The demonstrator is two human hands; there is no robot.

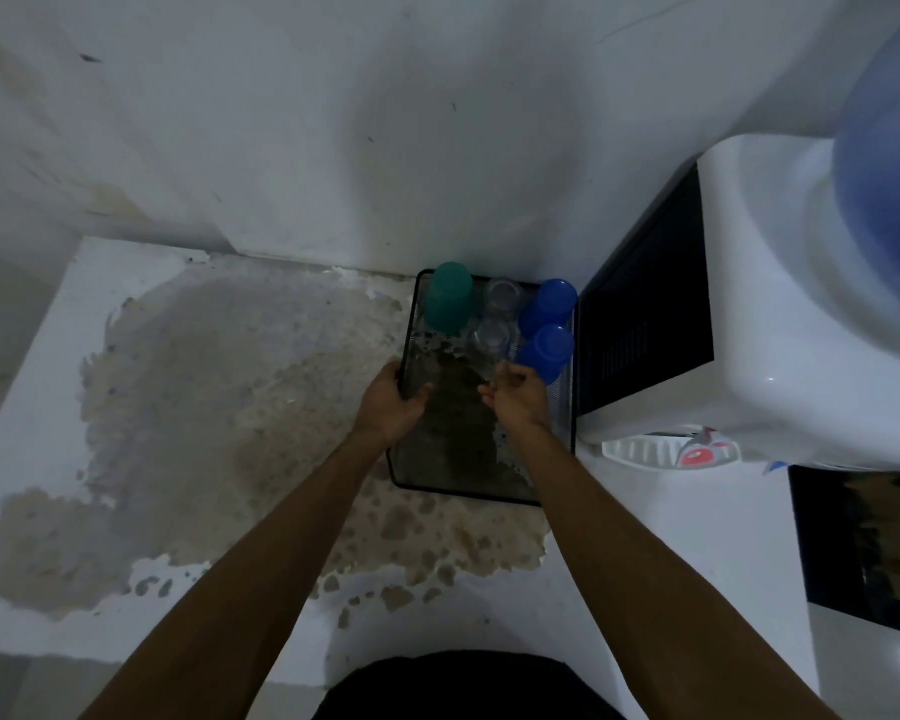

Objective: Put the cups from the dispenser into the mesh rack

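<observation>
I counted five upturned plastic cups [494,319] already at the black mesh rack's [468,488] far end, my left hand [391,402] gripping its left rim, right hand [520,394] loosely curled, empty (none visibly left on the white water dispenser [780,324]).

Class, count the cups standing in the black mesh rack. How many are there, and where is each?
5. Green cup far left; two clear cups in the middle; two blue cups on the right. None seems hidden.
</observation>
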